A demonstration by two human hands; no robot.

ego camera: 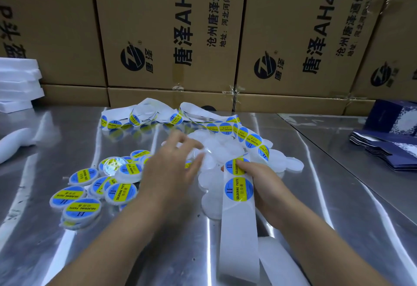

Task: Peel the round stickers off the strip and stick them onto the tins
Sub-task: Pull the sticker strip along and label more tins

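A white backing strip (239,224) carrying round blue-and-yellow stickers (238,189) runs from the near edge up to my right hand (264,186), which grips it with the thumb on a sticker. The strip then loops away toward the back (180,116). Plain white round tins (225,150) lie heaped in the middle. My left hand (171,168) reaches over that heap, blurred, fingers spread and touching a tin. Several labelled tins (83,193) lie in a pile at the left.
The work surface is a shiny metal table (158,252). Cardboard boxes (171,37) form a wall at the back. White foam sheets (18,82) are stacked far left, and dark blue flat cartons (388,141) lie at the right.
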